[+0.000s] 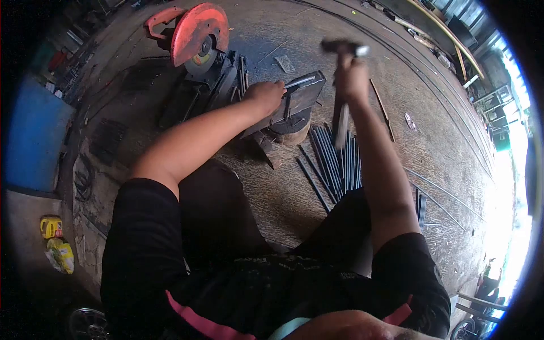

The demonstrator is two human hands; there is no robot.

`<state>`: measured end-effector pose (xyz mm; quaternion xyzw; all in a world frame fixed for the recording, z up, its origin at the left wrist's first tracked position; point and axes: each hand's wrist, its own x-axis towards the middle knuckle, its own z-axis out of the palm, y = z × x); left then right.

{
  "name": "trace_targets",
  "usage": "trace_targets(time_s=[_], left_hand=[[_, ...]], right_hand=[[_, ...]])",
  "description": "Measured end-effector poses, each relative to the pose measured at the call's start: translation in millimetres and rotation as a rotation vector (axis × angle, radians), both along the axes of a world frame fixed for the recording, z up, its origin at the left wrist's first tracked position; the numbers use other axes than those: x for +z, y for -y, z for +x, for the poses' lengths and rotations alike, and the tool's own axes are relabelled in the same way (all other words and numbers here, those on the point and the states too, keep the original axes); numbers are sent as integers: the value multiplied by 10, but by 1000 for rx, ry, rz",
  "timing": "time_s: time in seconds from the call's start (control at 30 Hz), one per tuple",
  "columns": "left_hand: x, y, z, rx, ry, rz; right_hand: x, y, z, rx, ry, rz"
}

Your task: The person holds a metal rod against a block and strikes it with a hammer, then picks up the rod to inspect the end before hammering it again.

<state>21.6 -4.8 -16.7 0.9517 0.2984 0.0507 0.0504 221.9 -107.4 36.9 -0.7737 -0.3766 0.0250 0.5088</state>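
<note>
My left hand is closed around a thin metal rod, which lies along the top of a dark metal plate. Under the plate stands a wooden stump. Raised to the right of the plate, my right hand grips a hammer by its handle; the hammer head is above the fist, slightly blurred, apart from the rod. Several dark rods lie in a bundle on the ground below the hammer.
A red cut-off saw stands at the upper left. Long thin bars run along the ground at the right. A blue panel and a yellow container are at the far left.
</note>
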Motion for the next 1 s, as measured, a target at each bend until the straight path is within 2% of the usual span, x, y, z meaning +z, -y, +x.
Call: trace_targets(time_s=[0.03,0.1,0.13,0.2,0.3,0.33,0.4,0.5,0.53,0.6,0.67,0.7,0.8,0.83,0.87,0.93,1.0], left_hand=[[-71,-27,15,-4,5,5],[-175,-166,48,46,25,45],[-63,-145,21,47,25,55],[68,-59,-51,24,-21,69],[-68,-153,-40,5,9,41],[-62,-120,-33,1,6,36],[32,-37,-37,-17,42,24],[139,75,-33,-29,-21,2],[64,35,-19,-28,-20,0],[-144,-70,42,-58,23,25],[-244,-47,13,-81,88,18],[-223,-84,-9,-91,153,13],[-150,-68,8,-78,28,53],[-65,-9,-3,-55,13,15],[-17,2,-17,-53,13,6],[30,16,-21,-64,32,-33],[38,17,11,-44,21,-44]], right_hand=[[-299,-20,39,-60,225,-283],[-461,38,45,-1,-150,-415],[-289,70,-22,1,-149,-405],[103,173,-95,54,-208,-353],[548,206,-106,115,-201,-28],[747,274,-260,121,-232,158],[893,314,-314,132,-267,284],[823,282,-299,153,-277,259],[708,224,-269,131,-262,184],[287,87,-170,17,-51,-152],[-212,20,-95,120,-50,-432],[-152,8,-68,120,-47,-418],[237,81,-55,78,-143,-319],[372,106,-59,92,-99,-109],[589,144,-75,82,-211,-18],[990,315,-324,125,-303,328],[1061,361,-352,221,-330,568]])
